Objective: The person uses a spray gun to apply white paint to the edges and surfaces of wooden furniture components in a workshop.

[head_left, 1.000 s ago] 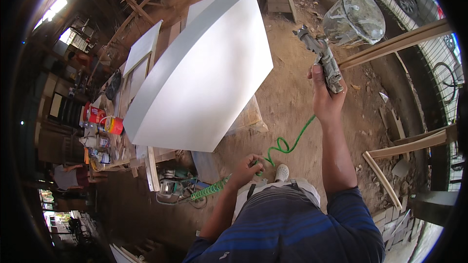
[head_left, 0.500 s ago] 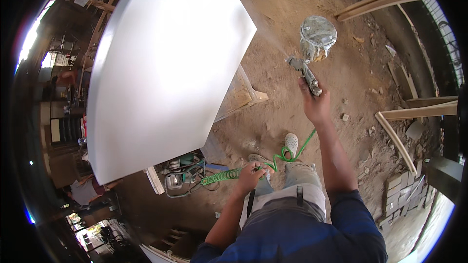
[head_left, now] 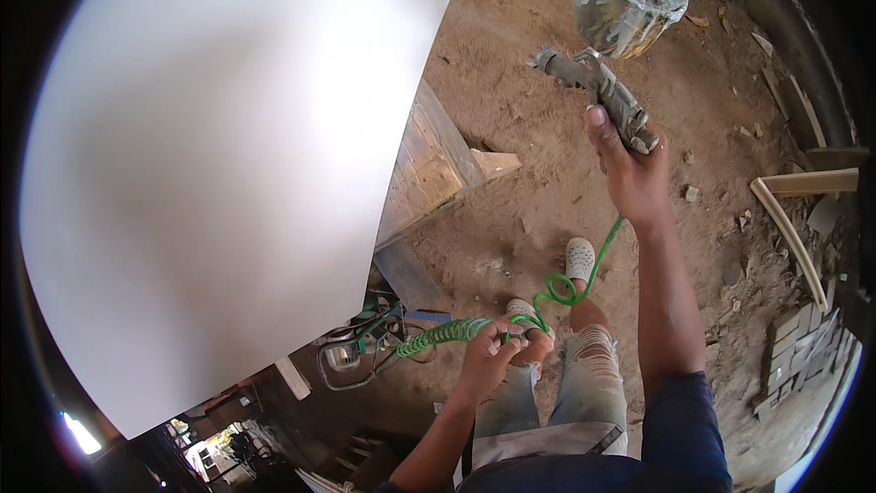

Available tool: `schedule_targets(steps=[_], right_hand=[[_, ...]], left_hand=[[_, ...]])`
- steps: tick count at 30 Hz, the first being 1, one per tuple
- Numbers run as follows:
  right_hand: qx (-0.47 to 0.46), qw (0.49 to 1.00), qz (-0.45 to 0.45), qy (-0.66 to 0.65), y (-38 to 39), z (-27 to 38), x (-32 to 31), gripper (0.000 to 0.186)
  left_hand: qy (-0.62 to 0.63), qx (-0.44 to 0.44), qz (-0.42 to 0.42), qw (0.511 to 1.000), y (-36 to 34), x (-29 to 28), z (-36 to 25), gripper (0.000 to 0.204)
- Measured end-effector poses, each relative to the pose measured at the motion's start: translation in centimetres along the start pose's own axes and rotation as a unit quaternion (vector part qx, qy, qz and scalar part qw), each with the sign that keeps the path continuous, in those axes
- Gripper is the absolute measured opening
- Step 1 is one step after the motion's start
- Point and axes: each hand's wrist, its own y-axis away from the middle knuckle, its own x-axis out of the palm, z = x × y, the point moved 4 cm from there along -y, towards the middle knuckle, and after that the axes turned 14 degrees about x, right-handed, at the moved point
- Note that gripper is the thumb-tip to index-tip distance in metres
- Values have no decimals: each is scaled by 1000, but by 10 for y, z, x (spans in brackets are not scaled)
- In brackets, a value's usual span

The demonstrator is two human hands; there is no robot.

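My right hand (head_left: 634,169) is wrapped round the handle of a paint-spattered spray gun (head_left: 598,91), its nozzle facing left. The gun's metal cup (head_left: 631,0), streaked with paint, sits beyond the gun body. At the left, a large smooth white panel (head_left: 228,183) fills much of the view; the gun is to the right of its edge, apart from it. Lower down, my left hand (head_left: 493,351) is closed on a green coiled air hose (head_left: 443,336). From there the hose loops past my feet and rises to my right wrist; its joint with the gun is hidden.
A wooden stand (head_left: 429,169) shows under the panel's right edge. A compressor-like machine (head_left: 342,351) sits beneath its lower edge. Pale wooden strips (head_left: 792,237) and stacked blocks (head_left: 789,356) lie at right on the dirt floor (head_left: 538,201). My shoes (head_left: 580,258) are below the gun.
The spray gun and cup appear nearer and higher in view, and the panel looks larger. Spray mist seen at the nozzle earlier is now barely visible. Both hands keep their holds.
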Motion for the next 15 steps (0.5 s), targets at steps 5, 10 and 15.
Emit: schedule_targets(steps=[5, 10, 15], right_hand=[[38, 996, 58, 60, 35, -15, 7, 47], [-10, 989, 146, 12, 62, -31, 6, 52], [3, 991, 132, 28, 59, -25, 8, 52]], left_hand=[[-23, -26, 19, 999, 5, 1, 3, 16], [-6, -43, 20, 999, 14, -6, 18, 16], [14, -57, 23, 998, 15, -7, 23, 17]])
